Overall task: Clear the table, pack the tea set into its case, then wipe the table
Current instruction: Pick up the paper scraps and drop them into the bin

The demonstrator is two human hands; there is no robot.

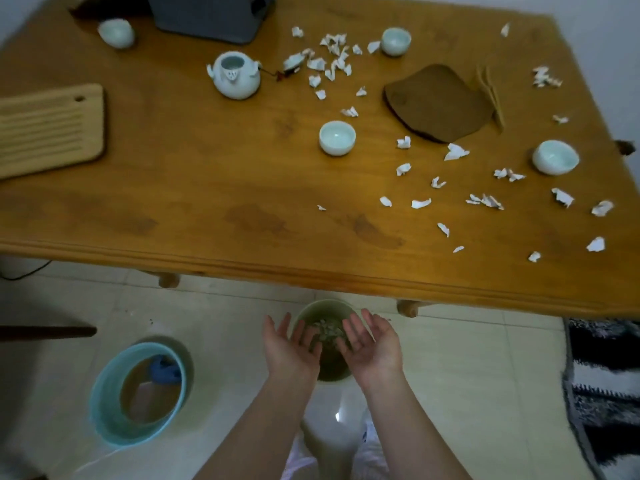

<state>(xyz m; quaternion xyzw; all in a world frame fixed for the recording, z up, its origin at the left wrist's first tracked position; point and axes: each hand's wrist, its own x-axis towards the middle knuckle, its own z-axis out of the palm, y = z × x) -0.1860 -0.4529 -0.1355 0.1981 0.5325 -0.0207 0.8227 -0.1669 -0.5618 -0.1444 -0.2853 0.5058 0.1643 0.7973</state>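
My left hand point(289, 344) and my right hand point(372, 342) are held palms up and open over a green waste bin point(311, 308) on the floor, below the table's front edge. Paper scraps lie inside the bin. On the wooden table point(207, 209) a pale celadon teapot point(235, 76) stands without its lid, with several matching cups around it: point(337, 137), point(555, 157), point(395, 41), point(116, 32). Several torn white paper scraps point(420, 203) litter the table's right half. A dark grey case point(211, 15) stands at the back.
A slatted bamboo tea tray point(45, 128) lies at the table's left edge. A brown cloth point(438, 102) is on the right, with thin sticks point(490, 91) beside it. A blue bucket point(104, 396) holding water and a blue rag stands on the floor at the left. A dark rug point(606, 393) is at the right.
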